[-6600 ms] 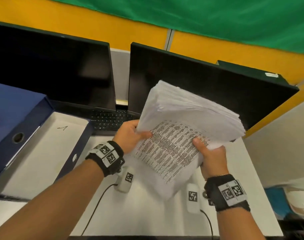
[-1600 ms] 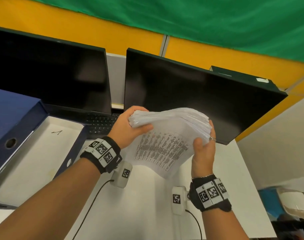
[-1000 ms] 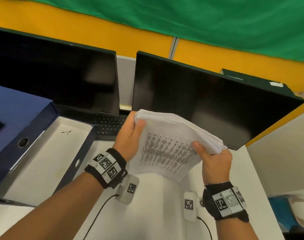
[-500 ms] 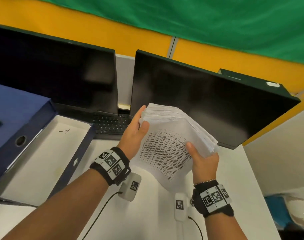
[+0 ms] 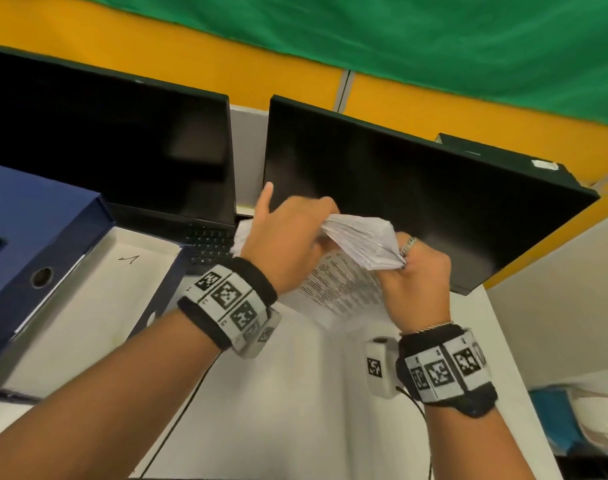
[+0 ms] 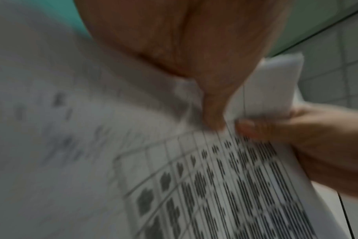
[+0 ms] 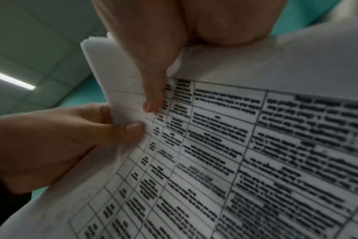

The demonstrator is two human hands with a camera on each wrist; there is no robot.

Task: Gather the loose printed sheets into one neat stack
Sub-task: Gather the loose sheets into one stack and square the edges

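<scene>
A thick stack of printed sheets (image 5: 361,242) is held up above the white desk (image 5: 295,393), its fanned top edge toward me. A printed table shows on its front page (image 7: 255,145). My left hand (image 5: 295,233) grips the stack's upper left corner, thumb on the front page and index finger sticking up. My right hand (image 5: 415,275) pinches the same top edge close beside it. In the right wrist view the right thumb (image 7: 153,84) presses the front page, with the left hand (image 7: 61,137) just below. The left wrist view is blurred and shows the left thumb (image 6: 213,105) on the paper.
Two dark monitors (image 5: 416,192) stand at the back with a black keyboard (image 5: 209,244) beneath them. An open blue box (image 5: 35,237) with a white inside (image 5: 98,306) lies at the left. The desk's right edge drops off beside my right wrist.
My hands have come close together at the stack's top edge. The left hand has turned over the top, and the stack has tipped so its edge faces me.
</scene>
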